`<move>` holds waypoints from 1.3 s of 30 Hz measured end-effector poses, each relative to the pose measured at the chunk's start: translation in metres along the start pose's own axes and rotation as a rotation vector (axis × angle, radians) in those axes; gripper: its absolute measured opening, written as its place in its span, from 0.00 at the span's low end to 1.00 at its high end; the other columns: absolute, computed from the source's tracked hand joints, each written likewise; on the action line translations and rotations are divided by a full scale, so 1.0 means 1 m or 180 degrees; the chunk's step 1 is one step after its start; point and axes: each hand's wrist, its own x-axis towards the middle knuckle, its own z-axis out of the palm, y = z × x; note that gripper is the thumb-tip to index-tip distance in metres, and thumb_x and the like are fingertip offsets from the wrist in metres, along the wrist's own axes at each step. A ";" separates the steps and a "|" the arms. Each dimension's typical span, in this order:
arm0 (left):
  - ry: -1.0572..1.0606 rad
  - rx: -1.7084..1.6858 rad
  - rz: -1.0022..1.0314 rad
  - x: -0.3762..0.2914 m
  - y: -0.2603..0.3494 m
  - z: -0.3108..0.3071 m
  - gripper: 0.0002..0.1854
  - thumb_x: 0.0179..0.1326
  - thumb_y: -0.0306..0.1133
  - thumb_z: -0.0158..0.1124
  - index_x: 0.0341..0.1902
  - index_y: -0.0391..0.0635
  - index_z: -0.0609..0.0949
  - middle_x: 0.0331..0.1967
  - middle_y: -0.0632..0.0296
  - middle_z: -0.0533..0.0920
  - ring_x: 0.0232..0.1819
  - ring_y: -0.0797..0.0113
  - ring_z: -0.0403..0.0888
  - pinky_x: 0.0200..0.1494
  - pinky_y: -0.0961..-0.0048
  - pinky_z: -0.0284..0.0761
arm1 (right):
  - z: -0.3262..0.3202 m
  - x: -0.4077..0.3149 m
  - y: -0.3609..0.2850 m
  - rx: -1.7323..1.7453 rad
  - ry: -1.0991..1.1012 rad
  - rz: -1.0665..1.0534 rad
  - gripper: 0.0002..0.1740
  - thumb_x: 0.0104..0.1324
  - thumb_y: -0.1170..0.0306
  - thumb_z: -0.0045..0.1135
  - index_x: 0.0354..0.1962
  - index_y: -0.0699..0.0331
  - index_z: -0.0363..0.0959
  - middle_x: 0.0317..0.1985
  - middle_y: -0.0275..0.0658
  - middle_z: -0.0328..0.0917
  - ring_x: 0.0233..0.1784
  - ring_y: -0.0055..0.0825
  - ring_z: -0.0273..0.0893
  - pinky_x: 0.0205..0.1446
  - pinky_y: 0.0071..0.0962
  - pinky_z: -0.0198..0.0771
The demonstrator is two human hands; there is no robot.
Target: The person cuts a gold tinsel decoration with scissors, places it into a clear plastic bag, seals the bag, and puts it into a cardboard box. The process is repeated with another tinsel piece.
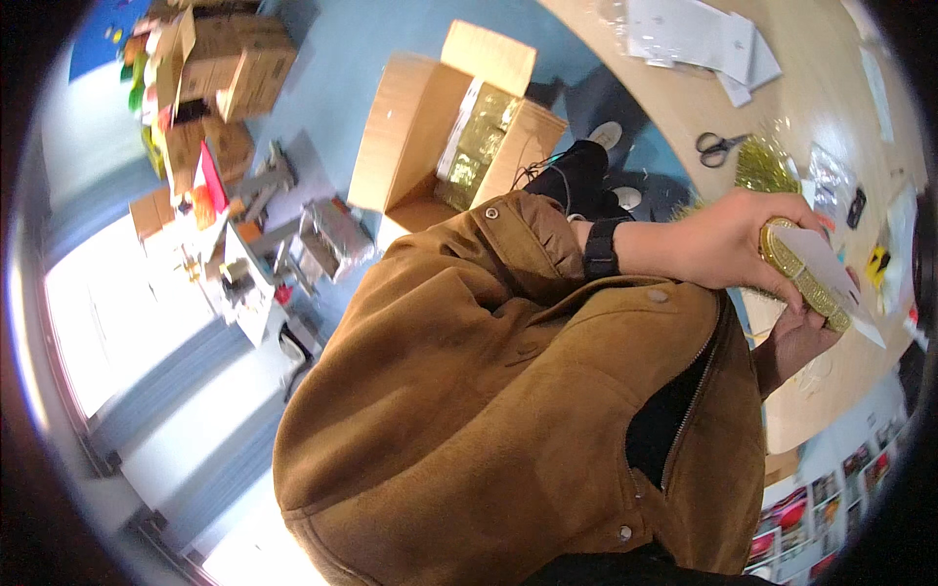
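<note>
My left hand (722, 238), with a black band at the wrist, grips one end of a gold glittery band-like item (788, 256). A white card (824, 267) lies along the item's far side. Lower down, my right hand (795, 340) holds the other end; its fingers are partly hidden behind the gold item and the card. Both hands are above the light wood table (821, 403). Just beyond my left hand, a bunch of gold tinsel (766, 165) rests on the table, beside black-handled scissors (714, 150).
White cards (692, 36) and clear plastic lie at the table's far end. A clear plastic bag (832, 176), a small black object (856, 207) and a yellow-and-black object (878, 265) are past my hands. An open cardboard box (410, 132) containing gold packs stands on the floor.
</note>
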 end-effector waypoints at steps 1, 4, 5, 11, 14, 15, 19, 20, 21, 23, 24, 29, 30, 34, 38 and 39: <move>0.0174 -0.0014 0.0094 -0.011 0.007 -0.007 0.29 0.46 0.30 0.84 0.53 0.43 0.80 0.49 0.60 0.86 0.54 0.66 0.84 0.57 0.71 0.79 | 0.016 0.005 0.001 0.0339 -0.0123 0.0070 0.48 0.62 0.45 0.69 0.66 0.69 0.57 0.62 0.50 0.69 0.63 0.42 0.73 0.67 0.43 0.74; 0.0463 0.0226 0.0432 -0.032 0.020 -0.022 0.29 0.47 0.31 0.83 0.54 0.43 0.80 0.50 0.60 0.86 0.53 0.67 0.85 0.54 0.71 0.80 | 0.067 0.014 0.005 -0.0074 -0.0498 0.0151 0.52 0.61 0.41 0.66 0.68 0.69 0.56 0.63 0.50 0.67 0.64 0.42 0.72 0.68 0.44 0.72; 0.0528 0.0219 0.0638 -0.037 0.026 -0.027 0.29 0.47 0.31 0.83 0.54 0.44 0.81 0.50 0.60 0.86 0.52 0.68 0.85 0.53 0.72 0.81 | 0.083 0.012 0.003 0.0193 -0.0714 0.0083 0.53 0.61 0.40 0.66 0.68 0.69 0.55 0.63 0.50 0.67 0.65 0.42 0.71 0.68 0.44 0.71; 0.0680 0.0067 0.0761 -0.064 0.067 -0.056 0.27 0.45 0.35 0.84 0.49 0.46 0.83 0.44 0.62 0.88 0.47 0.65 0.87 0.49 0.71 0.80 | 0.133 -0.031 -0.017 -0.0024 -0.1248 0.0016 0.58 0.58 0.36 0.64 0.69 0.71 0.52 0.66 0.52 0.62 0.67 0.44 0.67 0.71 0.45 0.67; 0.0582 0.0203 0.0826 -0.081 0.085 -0.076 0.27 0.45 0.36 0.84 0.49 0.46 0.83 0.42 0.61 0.88 0.44 0.63 0.87 0.47 0.71 0.80 | 0.137 -0.047 -0.030 -0.0086 -0.1244 -0.0038 0.61 0.56 0.34 0.64 0.70 0.71 0.51 0.67 0.53 0.60 0.69 0.45 0.65 0.72 0.46 0.66; 0.0588 0.0311 0.0833 -0.087 0.089 -0.082 0.27 0.45 0.38 0.84 0.49 0.47 0.83 0.41 0.61 0.88 0.43 0.63 0.87 0.45 0.71 0.80 | 0.136 -0.050 -0.035 -0.0080 -0.1219 -0.0065 0.61 0.56 0.34 0.63 0.70 0.71 0.51 0.68 0.53 0.59 0.69 0.45 0.65 0.72 0.46 0.65; 0.0393 0.0576 0.0819 -0.109 0.107 -0.103 0.25 0.47 0.36 0.83 0.50 0.48 0.83 0.42 0.61 0.88 0.44 0.64 0.87 0.45 0.72 0.80 | 0.140 -0.048 -0.054 0.0119 -0.1102 -0.0222 0.65 0.54 0.31 0.62 0.71 0.72 0.49 0.70 0.54 0.57 0.71 0.46 0.62 0.74 0.48 0.62; 0.0308 0.0614 0.0780 -0.115 0.112 -0.107 0.24 0.49 0.35 0.82 0.51 0.49 0.84 0.42 0.62 0.88 0.45 0.65 0.87 0.46 0.72 0.80 | 0.144 -0.049 -0.057 0.0138 -0.1092 -0.0255 0.66 0.53 0.30 0.62 0.71 0.72 0.49 0.70 0.55 0.56 0.72 0.46 0.61 0.74 0.48 0.62; 0.0255 0.0632 0.0796 -0.121 0.117 -0.109 0.24 0.49 0.35 0.82 0.51 0.49 0.84 0.42 0.62 0.88 0.44 0.64 0.87 0.45 0.72 0.80 | 0.149 -0.052 -0.061 0.0344 -0.1093 -0.0488 0.67 0.53 0.29 0.62 0.71 0.73 0.48 0.71 0.55 0.55 0.72 0.47 0.61 0.74 0.48 0.61; 0.0178 0.0708 0.0943 -0.131 0.127 -0.116 0.24 0.48 0.35 0.82 0.50 0.49 0.84 0.41 0.61 0.88 0.44 0.63 0.87 0.45 0.72 0.80 | 0.168 -0.060 -0.066 0.0134 -0.1121 -0.0364 0.68 0.52 0.28 0.61 0.71 0.73 0.47 0.72 0.56 0.54 0.73 0.47 0.59 0.75 0.49 0.60; 0.0176 0.0645 0.0959 -0.138 0.130 -0.119 0.24 0.48 0.35 0.82 0.50 0.49 0.84 0.41 0.62 0.88 0.44 0.62 0.87 0.45 0.71 0.80 | 0.179 -0.067 -0.068 0.0243 -0.1353 -0.0524 0.69 0.51 0.27 0.61 0.72 0.73 0.47 0.72 0.56 0.53 0.74 0.47 0.59 0.76 0.49 0.59; 0.0425 0.0525 0.1247 -0.159 0.141 -0.131 0.28 0.43 0.46 0.84 0.45 0.48 0.81 0.35 0.58 0.87 0.39 0.53 0.86 0.39 0.63 0.78 | 0.250 -0.107 -0.085 -0.0114 -0.1410 -0.0472 0.74 0.49 0.24 0.60 0.73 0.74 0.45 0.74 0.57 0.49 0.76 0.49 0.55 0.77 0.50 0.56; 0.0527 0.0513 0.1311 -0.164 0.142 -0.134 0.29 0.43 0.46 0.84 0.45 0.48 0.81 0.35 0.58 0.87 0.39 0.53 0.86 0.39 0.63 0.78 | 0.264 -0.116 -0.091 -0.0162 -0.1478 -0.0488 0.75 0.48 0.23 0.60 0.73 0.74 0.44 0.75 0.57 0.49 0.76 0.49 0.54 0.78 0.50 0.55; 0.0752 0.0523 0.1247 -0.182 0.145 -0.146 0.25 0.46 0.42 0.83 0.45 0.47 0.80 0.39 0.59 0.86 0.42 0.55 0.86 0.41 0.65 0.79 | 0.292 -0.138 -0.109 -0.0327 -0.1709 -0.0551 0.78 0.46 0.21 0.59 0.74 0.75 0.42 0.76 0.59 0.46 0.78 0.50 0.52 0.79 0.51 0.52; 0.0400 0.1421 0.0497 -0.192 0.138 -0.167 0.22 0.53 0.45 0.79 0.43 0.45 0.81 0.34 0.57 0.86 0.37 0.56 0.86 0.37 0.64 0.77 | 0.265 -0.122 -0.110 0.0337 -0.1927 -0.0352 0.75 0.48 0.25 0.64 0.73 0.76 0.46 0.75 0.61 0.52 0.78 0.53 0.53 0.80 0.54 0.50; 0.0364 0.1357 0.0497 -0.193 0.132 -0.172 0.21 0.54 0.46 0.77 0.43 0.45 0.81 0.32 0.56 0.85 0.35 0.57 0.85 0.36 0.64 0.76 | 0.252 -0.113 -0.106 0.0662 -0.1676 -0.0175 0.70 0.52 0.29 0.65 0.72 0.76 0.48 0.74 0.60 0.55 0.77 0.52 0.55 0.80 0.54 0.51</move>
